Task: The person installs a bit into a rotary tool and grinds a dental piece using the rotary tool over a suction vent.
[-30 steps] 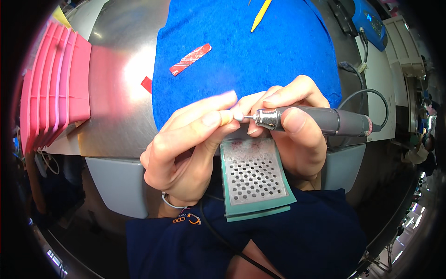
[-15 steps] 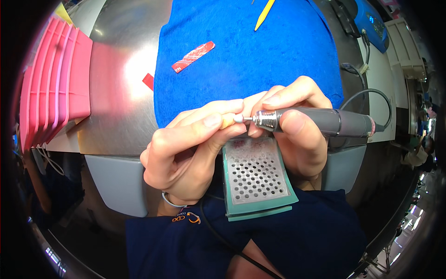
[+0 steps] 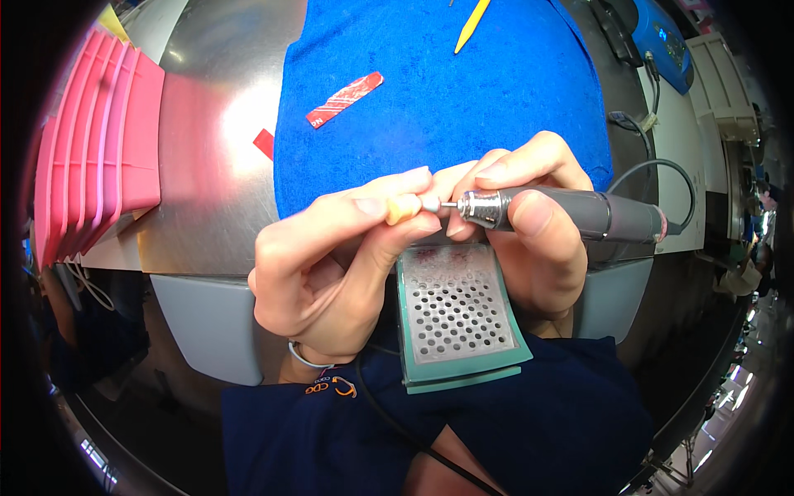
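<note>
In my left hand point(image 3: 318, 260) a small yellowish-cream piece point(image 3: 403, 209), shaped somewhat like a tooth crown, is pinched between thumb and fingers. My right hand point(image 3: 546, 256) is wrapped round a dark grey rotary handpiece point(image 3: 587, 215) with a silver collar point(image 3: 481, 208). From the collar a thin shank points left to a pale grinding tip point(image 3: 430, 203). That tip lies right against the yellowish piece; exact contact is too small to tell. Beneath both hands is a green dust-suction nozzle point(image 3: 463, 364) with a perforated metal plate point(image 3: 456, 306).
A blue towel point(image 3: 447, 107) covers the metal bench point(image 3: 211, 174), with a red strip point(image 3: 345, 99) and yellow pencil-like tool point(image 3: 471, 26) on it. Pink trays point(image 3: 103, 149) stand left. At right are a blue control box point(image 3: 662, 45) and the handpiece's cable point(image 3: 691, 186).
The yellowish piece has turned in my left fingers, and more of it shows. My left thumb has shifted, and the handpiece has moved slightly right.
</note>
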Demonstrator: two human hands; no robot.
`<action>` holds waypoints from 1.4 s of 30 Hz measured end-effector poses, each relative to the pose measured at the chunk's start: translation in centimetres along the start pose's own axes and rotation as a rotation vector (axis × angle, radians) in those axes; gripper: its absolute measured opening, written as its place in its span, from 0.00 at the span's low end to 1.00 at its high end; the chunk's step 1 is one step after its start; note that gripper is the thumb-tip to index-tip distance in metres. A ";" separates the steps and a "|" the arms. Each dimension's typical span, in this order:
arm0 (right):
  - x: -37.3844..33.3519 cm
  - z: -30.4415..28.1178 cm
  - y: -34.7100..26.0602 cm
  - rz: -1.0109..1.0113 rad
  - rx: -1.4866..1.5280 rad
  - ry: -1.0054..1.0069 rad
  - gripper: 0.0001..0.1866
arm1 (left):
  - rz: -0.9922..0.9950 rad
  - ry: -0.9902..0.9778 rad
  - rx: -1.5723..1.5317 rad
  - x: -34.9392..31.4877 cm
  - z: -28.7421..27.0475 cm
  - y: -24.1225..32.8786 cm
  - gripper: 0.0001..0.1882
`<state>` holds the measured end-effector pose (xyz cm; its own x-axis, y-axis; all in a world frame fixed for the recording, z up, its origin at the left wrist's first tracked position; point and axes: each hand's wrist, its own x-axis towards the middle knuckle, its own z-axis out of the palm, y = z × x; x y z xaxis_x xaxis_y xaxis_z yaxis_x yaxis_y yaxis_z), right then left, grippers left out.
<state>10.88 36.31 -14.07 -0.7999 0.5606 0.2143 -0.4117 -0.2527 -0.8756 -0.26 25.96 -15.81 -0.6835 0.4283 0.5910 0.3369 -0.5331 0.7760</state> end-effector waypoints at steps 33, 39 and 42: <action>-0.3 0.1 0.0 -0.016 -0.111 0.032 0.15 | 0.101 -0.109 0.046 0.0 -0.4 -0.7 0.16; -0.2 0.1 0.0 -0.033 -0.120 0.009 0.15 | 0.082 -0.086 0.000 0.0 -0.3 -0.6 0.15; -0.2 0.2 0.0 -0.013 -0.115 0.026 0.15 | 0.069 -0.108 -0.010 0.1 -0.3 -0.7 0.16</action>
<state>10.94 36.10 -13.99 -0.7824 0.5842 0.2156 -0.3677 -0.1541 -0.9171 -0.74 26.10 -16.37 -0.5849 0.4662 0.6637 0.3743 -0.5708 0.7308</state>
